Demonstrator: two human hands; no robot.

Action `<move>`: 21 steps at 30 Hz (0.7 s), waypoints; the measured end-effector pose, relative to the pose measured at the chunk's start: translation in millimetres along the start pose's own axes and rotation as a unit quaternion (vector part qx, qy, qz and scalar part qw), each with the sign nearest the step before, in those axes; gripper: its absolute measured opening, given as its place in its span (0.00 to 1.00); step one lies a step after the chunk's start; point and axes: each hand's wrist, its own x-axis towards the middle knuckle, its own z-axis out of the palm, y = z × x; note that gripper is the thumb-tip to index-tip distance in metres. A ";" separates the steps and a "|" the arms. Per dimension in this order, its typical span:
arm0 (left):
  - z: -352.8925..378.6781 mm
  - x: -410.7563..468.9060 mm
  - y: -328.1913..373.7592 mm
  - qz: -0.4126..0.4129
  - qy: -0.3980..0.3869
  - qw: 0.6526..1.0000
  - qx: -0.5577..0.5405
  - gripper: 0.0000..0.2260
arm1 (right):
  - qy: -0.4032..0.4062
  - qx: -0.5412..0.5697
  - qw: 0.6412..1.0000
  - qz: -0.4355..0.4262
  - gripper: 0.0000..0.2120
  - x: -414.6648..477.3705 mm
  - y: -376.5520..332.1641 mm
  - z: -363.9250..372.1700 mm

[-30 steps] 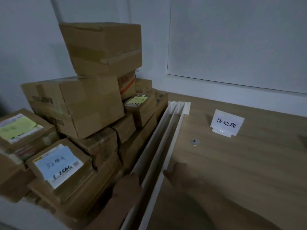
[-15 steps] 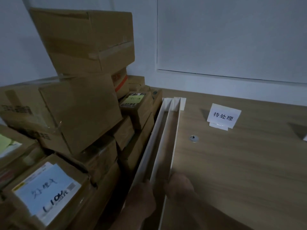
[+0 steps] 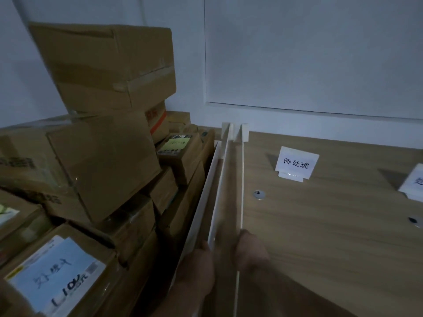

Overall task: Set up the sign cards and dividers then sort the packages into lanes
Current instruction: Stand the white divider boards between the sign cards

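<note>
Three long white dividers stand on edge on the wooden table (image 3: pixel 320 236), running from me toward the wall. My left hand (image 3: pixel 198 268) grips the near end of the middle divider (image 3: pixel 217 193), beside the left divider (image 3: pixel 202 202) that leans on the boxes. My right hand (image 3: pixel 250 253) wraps over the near end of the right divider (image 3: pixel 242 179). A white sign card (image 3: pixel 296 163) with black characters stands right of the dividers. A second sign card (image 3: pixel 414 186) shows partly at the right edge. A pile of cardboard packages (image 3: pixel 98 156) fills the left side.
The top box (image 3: pixel 107 65) sits tilted on the pile. A labelled box (image 3: pixel 55 275) lies at the front left. Two small round metal fittings (image 3: pixel 259 194) are set in the table surface. A grey wall panel (image 3: pixel 309 53) closes off the back.
The view has come closer and turned a little right, bringing the second sign card in. The right divider's near end has spread away from the other two. Both hands stay at the near ends.
</note>
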 end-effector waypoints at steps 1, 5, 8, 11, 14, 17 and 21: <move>-1.2 3.3 0.9 -0.008 0.012 1.000 -0.008 0.21 | 0.006 -0.006 1.000 0.006 0.13 2.3 2.8 -8.5; -16.8 8.0 17.0 0.000 0.043 0.998 -0.034 0.23 | 0.043 -0.014 0.999 0.021 0.09 -1.2 15.3 -53.2; -32.3 6.1 31.8 0.036 0.062 0.996 -0.061 0.21 | 0.071 -0.019 0.997 0.027 0.09 -11.9 33.9 -87.0; -45.5 -1.4 55.5 0.063 0.086 0.991 -0.082 0.17 | 0.110 -0.045 0.992 0.037 0.12 -27.4 58.9 -126.7; -55.5 -7.3 87.9 0.108 0.106 0.985 -0.083 0.16 | 0.140 -0.048 0.988 0.054 0.13 -46.1 91.1 -165.8; -62.1 -13.5 129.9 0.149 0.103 0.980 -0.075 0.16 | 0.167 -0.058 0.982 0.074 0.13 -67.3 134.5 -203.4; -57.6 -25.1 196.6 0.168 0.091 0.977 -0.089 0.19 | 0.191 -0.067 0.974 0.097 0.12 -96.6 204.6 -252.2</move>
